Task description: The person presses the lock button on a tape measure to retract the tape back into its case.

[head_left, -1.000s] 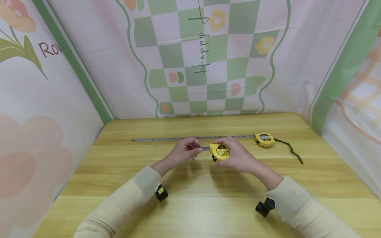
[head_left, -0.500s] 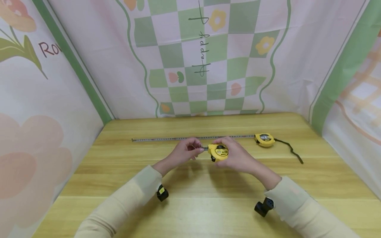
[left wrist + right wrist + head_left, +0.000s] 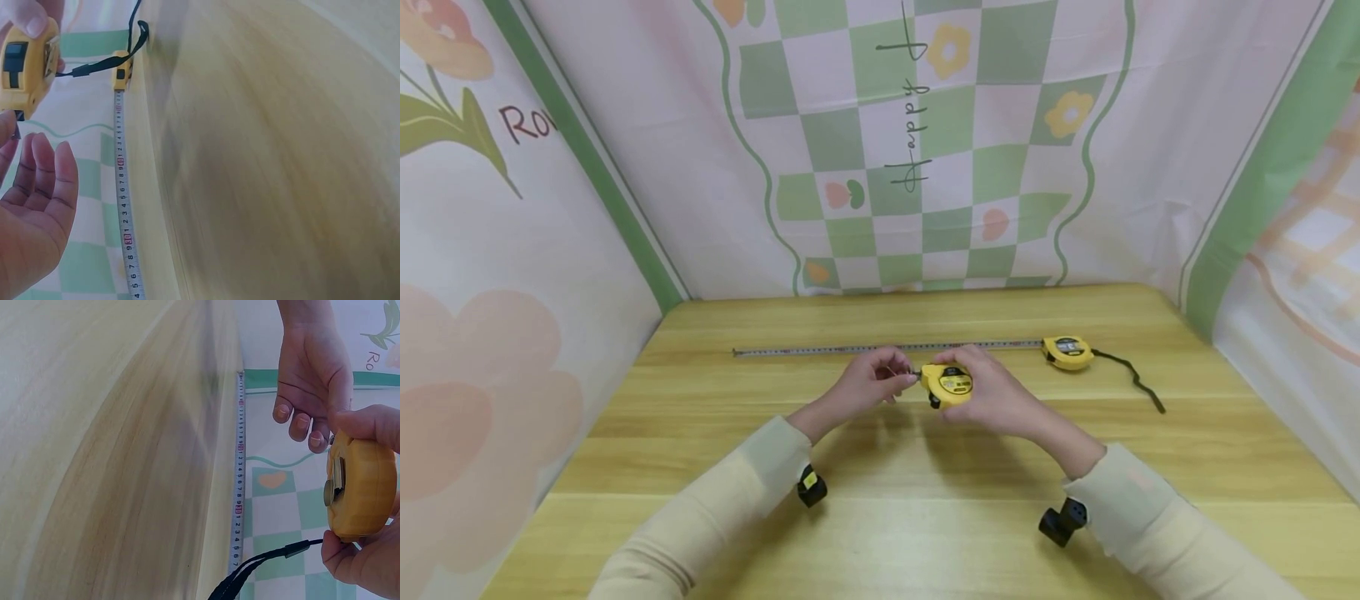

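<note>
Above the middle of the table, my right hand (image 3: pixel 1000 396) grips a yellow tape measure (image 3: pixel 947 384) by its case. My left hand (image 3: pixel 868 379) pinches the end of that tape's blade with thumb and forefinger. Its other fingers are loosely bent, as the left wrist view shows. Only a short stub of blade (image 3: pixel 17 132) shows between the case and the fingertips. A black strap (image 3: pixel 259 556) hangs from the held case in the right wrist view. Behind the hands lies a second yellow tape measure (image 3: pixel 1067 353), its long blade (image 3: pixel 805 350) drawn out to the left.
The second tape's black strap (image 3: pixel 1131 375) trails right on the wooden table (image 3: pixel 880 517). Patterned cloth (image 3: pixel 917 150) hangs behind the table and on both sides. Black wrist cameras (image 3: pixel 812 487) are worn under both cuffs.
My right hand has moved slightly left with the tape measure, and the exposed blade between the hands has grown shorter. The left hand has shifted barely to the right. The second tape has not moved.
</note>
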`<state>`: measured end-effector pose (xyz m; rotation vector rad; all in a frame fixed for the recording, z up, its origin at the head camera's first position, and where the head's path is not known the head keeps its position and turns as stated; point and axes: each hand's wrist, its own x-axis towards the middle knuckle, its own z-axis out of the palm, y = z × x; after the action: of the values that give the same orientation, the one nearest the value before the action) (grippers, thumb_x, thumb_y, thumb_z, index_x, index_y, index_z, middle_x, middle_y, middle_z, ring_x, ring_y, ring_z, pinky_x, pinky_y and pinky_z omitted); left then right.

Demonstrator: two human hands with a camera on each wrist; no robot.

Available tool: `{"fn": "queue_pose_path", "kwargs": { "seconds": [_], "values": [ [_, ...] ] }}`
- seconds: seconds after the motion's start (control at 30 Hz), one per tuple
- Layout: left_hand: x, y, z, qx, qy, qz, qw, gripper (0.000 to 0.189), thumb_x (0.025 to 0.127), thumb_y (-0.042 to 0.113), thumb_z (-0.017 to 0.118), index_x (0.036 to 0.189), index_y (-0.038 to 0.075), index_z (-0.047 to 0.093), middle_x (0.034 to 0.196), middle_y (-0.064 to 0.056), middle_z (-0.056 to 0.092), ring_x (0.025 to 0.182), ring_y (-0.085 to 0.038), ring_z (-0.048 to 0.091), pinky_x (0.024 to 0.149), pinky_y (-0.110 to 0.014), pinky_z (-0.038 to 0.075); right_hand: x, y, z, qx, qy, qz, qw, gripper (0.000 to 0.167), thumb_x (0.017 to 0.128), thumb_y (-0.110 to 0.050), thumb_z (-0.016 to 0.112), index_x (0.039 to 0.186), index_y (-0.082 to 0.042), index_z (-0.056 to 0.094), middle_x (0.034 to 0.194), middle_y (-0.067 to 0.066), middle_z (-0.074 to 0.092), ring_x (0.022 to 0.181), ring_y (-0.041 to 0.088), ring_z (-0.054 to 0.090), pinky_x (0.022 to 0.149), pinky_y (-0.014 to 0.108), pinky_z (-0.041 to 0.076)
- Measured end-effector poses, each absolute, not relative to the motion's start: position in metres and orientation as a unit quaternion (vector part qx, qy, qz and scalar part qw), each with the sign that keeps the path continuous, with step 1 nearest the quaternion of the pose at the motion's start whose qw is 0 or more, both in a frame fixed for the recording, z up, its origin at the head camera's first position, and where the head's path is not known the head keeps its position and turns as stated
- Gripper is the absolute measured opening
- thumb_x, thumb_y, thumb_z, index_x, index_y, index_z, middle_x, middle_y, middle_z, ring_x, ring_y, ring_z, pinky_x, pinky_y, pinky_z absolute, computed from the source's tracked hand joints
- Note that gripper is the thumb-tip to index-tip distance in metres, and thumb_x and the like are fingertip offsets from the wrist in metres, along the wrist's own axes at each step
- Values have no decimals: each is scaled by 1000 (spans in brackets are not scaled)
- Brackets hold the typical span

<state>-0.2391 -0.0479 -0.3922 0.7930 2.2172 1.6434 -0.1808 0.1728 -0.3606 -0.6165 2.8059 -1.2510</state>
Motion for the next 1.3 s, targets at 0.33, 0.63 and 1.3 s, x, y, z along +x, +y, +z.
{"fn": "queue_pose_path", "kwargs": {
  "seconds": [0.33, 0.63, 1.3],
  "values": [
    [-238, -45, -393, 264, 763, 573, 139, 11, 95, 14, 66, 102, 8, 62, 91, -6, 59, 89, -44, 59, 75, -55, 53, -182, 171, -360, -202, 894, -400, 10, 66, 69, -7, 85, 128, -7, 55, 112, 10, 52, 95, 24, 51, 78, 37, 48],
    [-230, -45, -381, 274, 754, 578, 148, 10, 95, 5, 62, 103, 0, 60, 89, -9, 58, 90, -53, 55, 77, -64, 49, -181, 170, -360, -205, 893, -400, 12, 65, 69, -8, 85, 127, -7, 55, 114, 9, 52, 96, 24, 51, 78, 37, 47],
    [-227, -48, -378, 295, 747, 577, 151, 12, 96, 7, 61, 106, 0, 61, 90, -10, 59, 87, -43, 57, 77, -61, 50, -180, 168, -360, -211, 894, -396, 7, 65, 69, -6, 85, 127, -7, 55, 116, 9, 53, 99, 25, 50, 79, 38, 48]
  ]
}}
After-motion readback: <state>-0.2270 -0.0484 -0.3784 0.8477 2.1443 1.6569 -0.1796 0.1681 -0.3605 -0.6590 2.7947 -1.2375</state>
